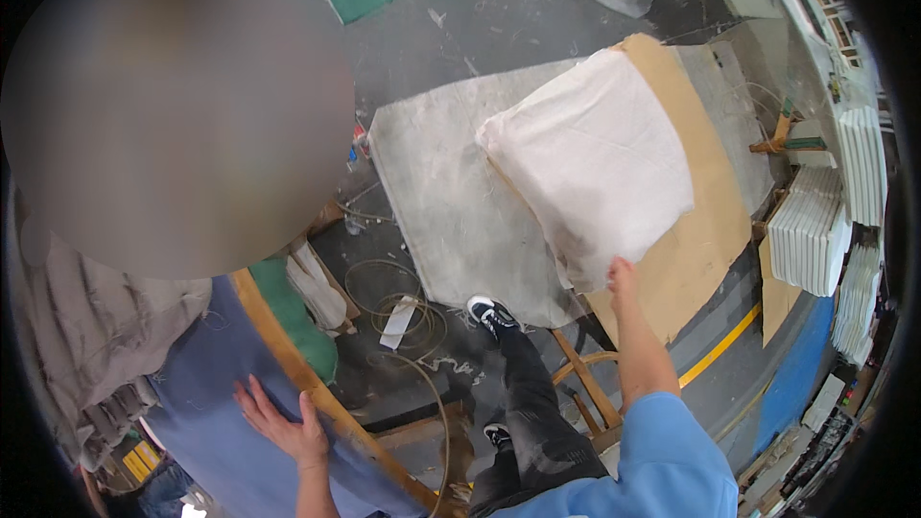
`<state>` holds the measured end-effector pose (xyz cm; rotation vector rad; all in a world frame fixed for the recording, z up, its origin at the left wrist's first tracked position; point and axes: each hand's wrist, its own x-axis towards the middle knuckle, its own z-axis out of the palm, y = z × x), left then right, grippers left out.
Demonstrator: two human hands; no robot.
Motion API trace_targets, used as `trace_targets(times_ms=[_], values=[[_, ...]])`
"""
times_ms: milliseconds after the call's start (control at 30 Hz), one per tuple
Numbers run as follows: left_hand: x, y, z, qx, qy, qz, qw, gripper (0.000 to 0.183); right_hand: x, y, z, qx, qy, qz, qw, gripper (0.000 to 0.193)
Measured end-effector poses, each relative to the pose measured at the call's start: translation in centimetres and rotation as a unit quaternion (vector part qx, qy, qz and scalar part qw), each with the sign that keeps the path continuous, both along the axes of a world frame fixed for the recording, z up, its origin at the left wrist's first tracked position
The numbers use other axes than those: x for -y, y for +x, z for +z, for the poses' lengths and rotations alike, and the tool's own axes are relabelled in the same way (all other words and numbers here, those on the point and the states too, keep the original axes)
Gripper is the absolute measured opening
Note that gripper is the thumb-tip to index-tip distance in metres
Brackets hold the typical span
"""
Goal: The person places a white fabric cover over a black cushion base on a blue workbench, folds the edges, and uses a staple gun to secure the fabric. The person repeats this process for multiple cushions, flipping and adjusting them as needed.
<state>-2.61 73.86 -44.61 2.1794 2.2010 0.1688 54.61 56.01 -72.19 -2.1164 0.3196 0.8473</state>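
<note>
My left hand (285,427) lies with spread fingers on a blue fabric surface (206,379) that has a wooden edge, at the lower left. My right arm reaches forward, and my right hand (624,280) is closed at the near corner of a thick white padding sheet (600,158); the fingertips are small and partly hidden. Under the white padding lies a tan cardboard sheet (715,201), showing along its right side. Both rest over a large grey sheet (451,192) on the floor.
A coiled hose (444,422) and a white paper piece (397,322) lie near my feet. Beside my right arm is a wooden frame (585,379). Stacked white slabs (808,230) stand at the right. Grey fabric (106,312) is bunched at the left; a large blurred patch covers the upper left.
</note>
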Motion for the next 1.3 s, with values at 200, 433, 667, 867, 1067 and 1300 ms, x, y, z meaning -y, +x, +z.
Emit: trace_targets(times_ms=[200, 433, 667, 867, 1067, 1300], values=[[-0.8, 0.6, -0.1, 0.041, -0.015, -0.031, 0.999, 0.081, 3.5, 6.6, -6.3, -0.017, -0.132, -0.162, 0.978, 0.075], [0.0, -0.6, -0.5, 0.065, -0.018, -0.021, 0.997, 0.086, 1.8, 9.1, -10.7, -0.201, 0.182, -0.194, 0.943, 0.079], [-0.9, -1.6, -0.4, 0.032, -0.023, -0.025, 0.999, 0.089, 1.2, 11.3, -6.8, -0.189, 0.146, -0.248, 0.939, 0.071], [0.2, -0.2, 1.0, 0.003, -0.027, -0.003, 1.000, 0.087, 1.2, 10.6, -2.8, -0.206, 0.137, -0.226, 0.942, 0.075], [0.2, 0.2, 1.4, -0.004, -0.011, -0.001, 1.000, 0.086, -0.3, 10.2, 0.3, -0.197, 0.139, -0.175, 0.955, 0.075], [0.5, 0.5, 1.8, -0.002, 0.008, 0.011, 1.000, 0.085, -4.2, 9.4, 6.2, -0.204, 0.156, -0.101, 0.961, 0.075]])
